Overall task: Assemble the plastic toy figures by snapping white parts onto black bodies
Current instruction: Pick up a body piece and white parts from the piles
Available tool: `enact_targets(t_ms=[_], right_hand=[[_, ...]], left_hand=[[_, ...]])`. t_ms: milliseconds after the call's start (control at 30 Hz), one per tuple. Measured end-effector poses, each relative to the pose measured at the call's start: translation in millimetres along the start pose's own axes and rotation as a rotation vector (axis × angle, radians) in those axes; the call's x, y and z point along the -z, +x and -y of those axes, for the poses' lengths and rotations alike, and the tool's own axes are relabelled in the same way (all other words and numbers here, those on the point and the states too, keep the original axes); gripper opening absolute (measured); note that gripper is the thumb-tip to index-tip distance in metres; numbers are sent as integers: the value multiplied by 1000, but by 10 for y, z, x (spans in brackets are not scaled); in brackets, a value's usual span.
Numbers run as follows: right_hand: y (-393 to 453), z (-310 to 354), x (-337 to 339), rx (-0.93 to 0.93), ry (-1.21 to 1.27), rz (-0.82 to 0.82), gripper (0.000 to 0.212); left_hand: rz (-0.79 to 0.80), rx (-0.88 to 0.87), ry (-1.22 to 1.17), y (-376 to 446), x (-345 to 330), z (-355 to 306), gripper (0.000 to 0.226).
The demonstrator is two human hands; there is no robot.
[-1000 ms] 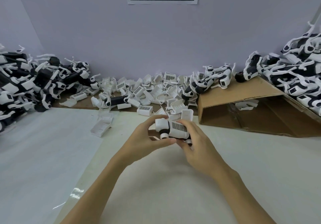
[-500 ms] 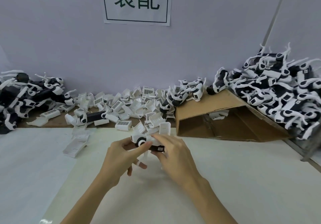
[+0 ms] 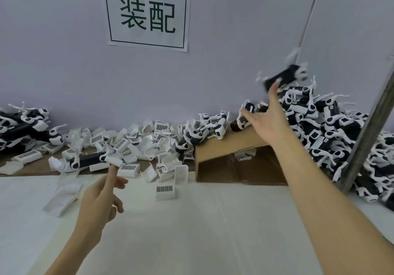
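A blurred black-and-white toy figure [image 3: 284,76] is seen airborn just above the released right hand [image 3: 269,119]; it is judged light, rigid, best held by its black body. The left hand [image 3: 100,198] is relaxed, grasping nothing.

Airborne figure [image 3: 284,76]: motion-blurred, details unreadable, contact with right hand [image 3: 269,119] fingertips unclear.
Right pile [image 3: 332,129]: cut by right edge, partly behind grey pole [image 3: 372,129].
Left pile [image 3: 19,125]: cut by left edge.
Cardboard box [image 3: 230,146] interior: shadowed, contents indistinct.
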State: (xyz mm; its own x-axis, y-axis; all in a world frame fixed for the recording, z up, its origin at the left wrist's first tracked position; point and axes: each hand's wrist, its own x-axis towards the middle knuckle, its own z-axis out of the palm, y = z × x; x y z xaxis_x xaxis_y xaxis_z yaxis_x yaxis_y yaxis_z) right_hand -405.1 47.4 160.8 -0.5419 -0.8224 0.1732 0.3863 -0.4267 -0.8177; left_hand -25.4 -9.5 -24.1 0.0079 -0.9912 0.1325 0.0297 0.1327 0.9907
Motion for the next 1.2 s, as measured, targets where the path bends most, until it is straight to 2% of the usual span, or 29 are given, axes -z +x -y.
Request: enact_targets(t_ms=[33, 100, 200, 300, 467, 567, 667, 767, 833, 900, 967, 1033, 1133, 1200], right_hand=[[47, 118, -10, -42, -34, 44, 94], [3, 20, -57, -89, -171, 128, 82], [-350, -661, -158, -139, -224, 248, 45], [-870, -1536, -224, -309, -293, 338, 28], [-1356, -2425, -372, -358, -403, 329, 29], [-1367, -2549, -377, -319, -378, 289, 28], [-1339, -2598, -337, -306, -332, 279, 28], [-1342, -2624, -343, -285, -347, 290, 30], [-1345, -2643, -372, -260, -385, 318, 30], [-1335, -2656, -396, -241, -426, 350, 29], [-1311, -2680, -392, -240, -456, 370, 29], [-1284, -2702, -376, -252, -467, 375, 29], [-1243, -2735, -352, -266, -456, 375, 29], [-1222, -2744, -340, -268, -444, 364, 29]], left_hand=[[19, 0, 26, -1, -15, 13, 68], [38, -17, 92, -15, -37, 25, 65], [57, -45, 194, -18, -88, 75, 55], [78, -63, 311, -39, -157, 118, 43], [56, -141, 548, -47, -150, 217, 32], [-29, -168, 643, 91, -50, 323, 25], [-184, -148, 711, 419, 113, 343, 19], [-286, -205, 929, 912, 375, 261, 26], [-235, -285, 1191, 1263, 564, 173, 35], [-86, -365, 1461, 1595, 696, 116, 46], [57, -340, 1644, 1836, 732, 128, 60], [126, -267, 1796, 1991, 706, 188, 68], [77, -233, 1829, 2128, 665, 269, 59], [47, -273, 1820, 2169, 655, 268, 49]])
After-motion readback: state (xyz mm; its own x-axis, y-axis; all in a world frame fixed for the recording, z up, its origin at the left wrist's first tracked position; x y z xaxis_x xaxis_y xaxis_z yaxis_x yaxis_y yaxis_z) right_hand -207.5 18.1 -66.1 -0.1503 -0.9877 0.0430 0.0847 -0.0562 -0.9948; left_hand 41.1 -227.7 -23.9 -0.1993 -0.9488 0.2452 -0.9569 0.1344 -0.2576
